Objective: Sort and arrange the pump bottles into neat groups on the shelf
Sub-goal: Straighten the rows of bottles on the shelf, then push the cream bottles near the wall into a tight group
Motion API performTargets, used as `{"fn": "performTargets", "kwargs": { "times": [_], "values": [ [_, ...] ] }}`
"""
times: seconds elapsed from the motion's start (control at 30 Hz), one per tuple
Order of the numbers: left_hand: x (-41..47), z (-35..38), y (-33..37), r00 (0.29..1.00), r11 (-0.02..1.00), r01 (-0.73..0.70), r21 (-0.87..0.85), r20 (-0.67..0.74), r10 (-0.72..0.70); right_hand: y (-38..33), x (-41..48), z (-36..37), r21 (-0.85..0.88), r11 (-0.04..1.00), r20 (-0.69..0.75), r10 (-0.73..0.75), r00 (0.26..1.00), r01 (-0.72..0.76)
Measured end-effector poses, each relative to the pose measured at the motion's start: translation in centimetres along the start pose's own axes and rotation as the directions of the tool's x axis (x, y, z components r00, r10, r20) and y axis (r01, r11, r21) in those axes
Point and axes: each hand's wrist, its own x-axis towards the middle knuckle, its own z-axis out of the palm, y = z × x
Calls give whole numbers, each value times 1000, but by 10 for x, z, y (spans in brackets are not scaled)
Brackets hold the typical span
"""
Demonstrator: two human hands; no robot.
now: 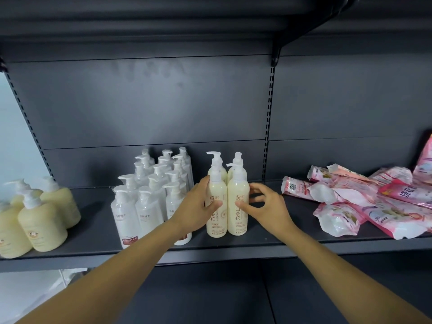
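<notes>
Several tall cream pump bottles stand in a tight block mid-shelf. My left hand point(197, 208) wraps the front-left cream bottle point(217, 220), thumb across its label. My right hand point(265, 205) has its thumb touching the front-right cream bottle point(238, 215), with the fingers spread and curled beside it. Two more cream bottles point(218, 168) stand behind them. To the left is a dense group of white pump bottles point(149, 195) in rows. At the far left stand squat pale-yellow pump bottles point(43, 228).
The dark grey shelf point(233, 247) has a back panel and an upright slotted post point(268, 127). A loose pile of pink refill pouches point(364, 202) lies on the right. Bare shelf lies between the cream bottles and the pouches.
</notes>
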Motion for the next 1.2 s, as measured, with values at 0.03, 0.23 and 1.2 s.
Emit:
{"fn": "performTargets", "kwargs": {
  "times": [0.03,0.23,1.2],
  "values": [
    [0,1,0,1000,1000,-4,-10,-12,4,0,0,-1,-8,1000,-7,1,1000,-1],
    [-4,3,3,998,994,44,-104,-45,-49,-4,6,1,-69,995,-29,-67,997,65],
    [-55,-191,-41,931,992,103,76,-357,-69,-167,23,88,-512,702,95,-527,845,495]
  ]
}}
